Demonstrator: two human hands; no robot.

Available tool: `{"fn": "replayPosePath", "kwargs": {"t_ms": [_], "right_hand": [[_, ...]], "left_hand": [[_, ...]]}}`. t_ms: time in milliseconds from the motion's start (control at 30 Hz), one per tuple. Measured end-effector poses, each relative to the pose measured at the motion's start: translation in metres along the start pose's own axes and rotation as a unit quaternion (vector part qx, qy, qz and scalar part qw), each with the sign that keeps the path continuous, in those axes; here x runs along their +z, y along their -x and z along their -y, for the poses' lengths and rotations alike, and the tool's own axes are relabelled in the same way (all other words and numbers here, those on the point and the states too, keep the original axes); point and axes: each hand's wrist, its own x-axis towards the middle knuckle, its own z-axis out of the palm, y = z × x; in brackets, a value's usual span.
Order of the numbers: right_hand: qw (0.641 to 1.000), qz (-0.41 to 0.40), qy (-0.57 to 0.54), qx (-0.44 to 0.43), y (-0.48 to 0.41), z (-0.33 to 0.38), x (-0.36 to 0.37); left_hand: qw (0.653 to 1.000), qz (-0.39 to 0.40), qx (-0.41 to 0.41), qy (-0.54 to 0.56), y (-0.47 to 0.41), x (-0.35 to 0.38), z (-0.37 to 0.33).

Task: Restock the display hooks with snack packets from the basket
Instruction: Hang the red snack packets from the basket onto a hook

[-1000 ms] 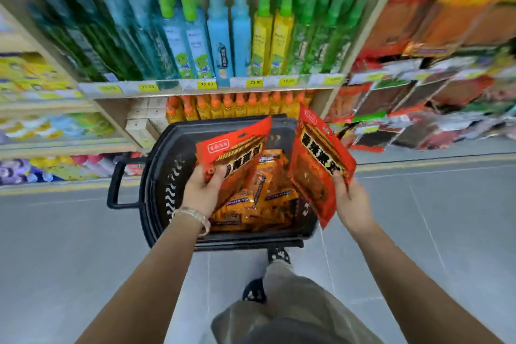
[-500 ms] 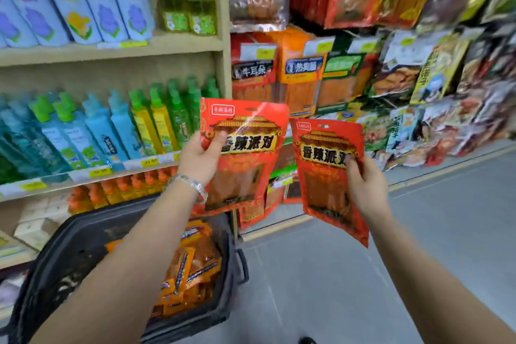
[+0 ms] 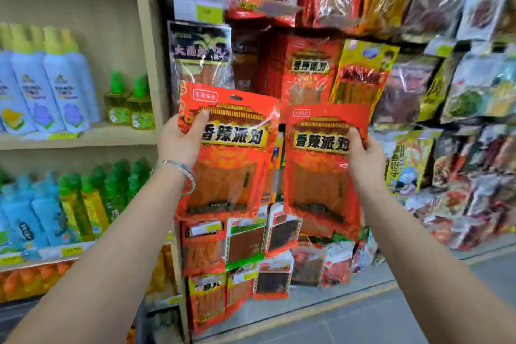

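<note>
Left hand [image 3: 178,142]: clamped on left packet [image 3: 231,165], thumb across front near top; bracelet [image 3: 178,169] at wrist.
Right hand [image 3: 365,155]: clamped on right packet [image 3: 318,184], thumb across front at right edge.
Packets: red, upright, side by side, nearly touching at inner edges; hang hole showing on left one.
Change: raised from over basket a second ago to display height, now facing the hung goods.
Basket: out of view now.
Hung stack [image 3: 310,70]: same red design, just above and behind right packet; likely target.
Hooks: hidden behind hung packets.
Bottles [image 3: 64,86]: on shelf far left, not involved.
Meaning: pick-up done, hanging not yet begun; probably threading one hole at a time next.
</note>
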Motion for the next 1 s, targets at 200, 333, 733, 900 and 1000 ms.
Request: {"fn": "replayPosePath", "kwargs": {"t_ms": [200,333,733,900,1000], "right_hand": [[0.995,-0.026,-0.09,0.03,-0.085,0.006,0.022],[0.991,-0.017,-0.125,0.036,-0.137,0.016,0.042],[0.971,0.024,-0.216,0.098,-0.247,0.018,0.081],[0.969,0.065,-0.202,0.125,-0.27,0.011,0.092],[0.968,0.071,-0.203,0.131,-0.281,0.006,0.097]], "left_hand": [[1.0,-0.017,0.018,0.011,-0.047,0.055,-0.006],[0.999,-0.005,0.022,0.048,-0.076,0.089,-0.013],[0.997,0.02,0.038,0.064,-0.145,0.158,-0.034],[0.996,0.017,0.038,0.074,-0.153,0.176,-0.037],[0.995,0.024,0.036,0.089,-0.154,0.186,-0.039]]}}
